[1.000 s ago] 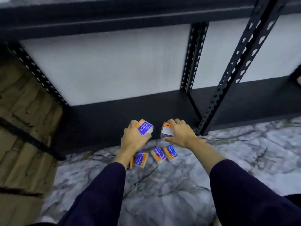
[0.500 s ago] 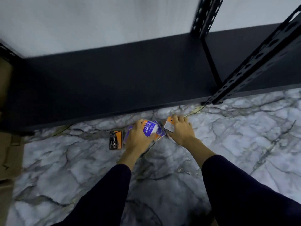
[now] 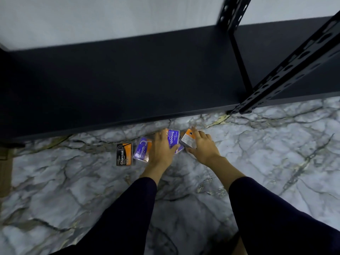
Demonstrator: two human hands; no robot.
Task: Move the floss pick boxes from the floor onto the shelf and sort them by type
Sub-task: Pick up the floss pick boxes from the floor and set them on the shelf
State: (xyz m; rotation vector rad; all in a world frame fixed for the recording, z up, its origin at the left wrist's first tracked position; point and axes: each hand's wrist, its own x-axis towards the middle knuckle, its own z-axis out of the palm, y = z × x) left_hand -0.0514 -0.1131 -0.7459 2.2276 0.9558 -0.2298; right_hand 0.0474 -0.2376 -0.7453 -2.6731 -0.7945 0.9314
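The left hand (image 3: 161, 150) is gripping a purple Smooth box (image 3: 173, 139) and the right hand (image 3: 199, 146) is pinching an orange-topped box (image 3: 188, 139), both low over the marble floor (image 3: 257, 162) just near the shelf (image 3: 128, 80) edge. A Charcoal box (image 3: 124, 154) and a second Smooth box (image 3: 142, 152) are lying to the left. With another box partly hidden beneath the hands, reaching for more risks loosening either grip, and mixed types could be landing together.

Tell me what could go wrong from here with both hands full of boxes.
1. The right hand holds the orange-and-grey box back side up, so its type may be misjudged.
2. Another purple box lies under the left hand and its purple Smooth box; it could be overlooked.
3. The black Charcoal box and purple Smooth floor box touch; grabbing could mix types.
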